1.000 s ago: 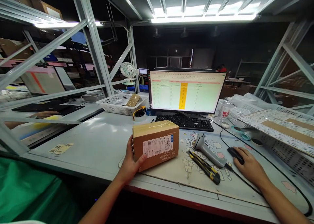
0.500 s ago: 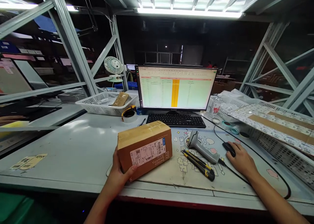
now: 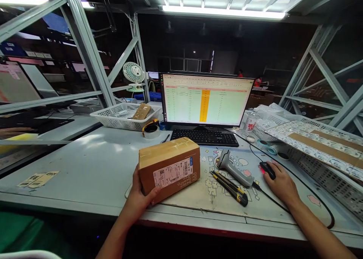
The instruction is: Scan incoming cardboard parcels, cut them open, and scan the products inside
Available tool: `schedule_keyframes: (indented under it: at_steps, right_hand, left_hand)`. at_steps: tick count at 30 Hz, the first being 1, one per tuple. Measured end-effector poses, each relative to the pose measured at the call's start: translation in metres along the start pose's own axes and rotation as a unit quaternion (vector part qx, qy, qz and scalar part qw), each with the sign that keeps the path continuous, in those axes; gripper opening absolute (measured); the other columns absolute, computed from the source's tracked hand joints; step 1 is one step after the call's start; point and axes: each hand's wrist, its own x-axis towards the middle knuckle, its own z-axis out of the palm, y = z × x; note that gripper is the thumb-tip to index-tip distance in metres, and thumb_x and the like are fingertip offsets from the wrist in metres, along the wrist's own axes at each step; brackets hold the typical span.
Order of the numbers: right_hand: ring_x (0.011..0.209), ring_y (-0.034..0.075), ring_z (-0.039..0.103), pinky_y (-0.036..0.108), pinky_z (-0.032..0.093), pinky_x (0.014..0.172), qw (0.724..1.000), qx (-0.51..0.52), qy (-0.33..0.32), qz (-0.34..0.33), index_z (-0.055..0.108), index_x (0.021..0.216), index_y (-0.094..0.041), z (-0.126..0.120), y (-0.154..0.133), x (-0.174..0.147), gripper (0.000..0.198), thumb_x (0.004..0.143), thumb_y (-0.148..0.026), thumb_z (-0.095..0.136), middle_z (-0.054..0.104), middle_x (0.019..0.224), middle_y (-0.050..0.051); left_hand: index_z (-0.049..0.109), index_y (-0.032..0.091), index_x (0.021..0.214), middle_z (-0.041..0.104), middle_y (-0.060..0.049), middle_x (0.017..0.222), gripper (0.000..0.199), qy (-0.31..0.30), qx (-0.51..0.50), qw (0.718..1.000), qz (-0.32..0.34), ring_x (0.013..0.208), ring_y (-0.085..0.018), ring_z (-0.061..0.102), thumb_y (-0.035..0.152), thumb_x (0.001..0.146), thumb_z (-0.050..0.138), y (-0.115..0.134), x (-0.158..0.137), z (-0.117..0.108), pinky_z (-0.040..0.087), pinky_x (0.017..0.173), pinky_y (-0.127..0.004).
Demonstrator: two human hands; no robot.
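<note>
My left hand (image 3: 141, 193) grips the left end of a brown cardboard box (image 3: 167, 157), thumb on its front face and the other fingers hidden behind it. A white shipping label (image 3: 173, 172) is stuck on that face, and the box sits tilted over the desk mat. On the right, my right hand (image 3: 282, 185) rests curled over a black computer mouse (image 3: 267, 170), which shows a red glow at its side. Between the hands lie a grey barcode scanner (image 3: 236, 172) and a yellow-and-black utility knife (image 3: 229, 188).
A monitor (image 3: 221, 104) with a spreadsheet stands behind a black keyboard (image 3: 204, 138). At the back left, a white basket (image 3: 113, 120) holds a small parcel, with tape rolls (image 3: 151, 131) beside it. Label sheets (image 3: 312, 141) lie over a basket at right. The scanner's cable (image 3: 273, 202) crosses the mat.
The view has shifted slightly, so the scene sits a little further right. Both hands keep their holds on the box and the mouse. A red glow now shows at the mouse.
</note>
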Motion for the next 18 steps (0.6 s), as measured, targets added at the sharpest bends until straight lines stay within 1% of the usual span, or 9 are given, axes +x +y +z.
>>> schedule_keyframes:
  at_steps: [4,6,11,15,18]
  right_hand:
    - [0.13,0.034,0.067,0.046,0.062,0.098,0.999,-0.004,-0.035,0.006,0.067,0.147,-0.025,-0.002,-0.001,-0.001,0.058,0.102,-0.052,0.043,0.066,0.15,0.012]
    - [0.131,0.034,0.067,0.046,0.062,0.097,0.999,0.0,-0.049,0.006,0.067,0.148,-0.026,-0.001,-0.001,0.0,0.058,0.102,-0.053,0.044,0.065,0.152,0.011]
    - [0.131,0.037,0.066,0.052,0.06,0.102,0.999,0.017,-0.039,-0.005,0.065,0.149,-0.02,0.007,0.007,0.002,0.064,0.1,-0.055,0.043,0.066,0.151,0.015]
    - [0.128,0.037,0.068,0.052,0.058,0.106,0.999,0.041,-0.019,-0.024,0.068,0.14,-0.018,0.013,0.014,0.005,0.061,0.098,-0.055,0.044,0.069,0.144,0.016]
    - [0.128,0.037,0.068,0.052,0.057,0.108,0.998,0.046,-0.019,-0.03,0.068,0.137,-0.017,0.013,0.015,0.006,0.061,0.097,-0.056,0.043,0.07,0.142,0.017]
  left_hand:
    - [0.029,0.021,0.167,0.056,-0.02,0.153,0.108,0.002,0.013,1.0,-0.005,0.144,-0.038,0.058,0.063,0.082,0.082,-0.001,0.0,-0.001,0.046,0.124,-0.055]
    - [0.028,0.022,0.167,0.055,-0.02,0.153,0.109,-0.001,0.018,1.0,-0.008,0.144,-0.038,0.057,0.063,0.082,0.082,-0.001,0.0,-0.001,0.046,0.125,-0.055]
    - [0.026,0.021,0.168,0.057,-0.02,0.15,0.112,-0.004,0.019,1.0,-0.01,0.145,-0.038,0.057,0.064,0.082,0.083,0.002,-0.001,-0.002,0.045,0.125,-0.056]
    - [0.025,0.023,0.169,0.059,-0.019,0.146,0.113,-0.009,0.019,1.0,-0.005,0.147,-0.038,0.055,0.07,0.083,0.081,0.0,-0.002,-0.002,0.043,0.126,-0.058]
    - [0.022,0.023,0.17,0.055,-0.021,0.151,0.116,-0.02,0.023,0.999,-0.01,0.148,-0.039,0.054,0.071,0.083,0.081,-0.006,0.0,-0.004,0.042,0.127,-0.057]
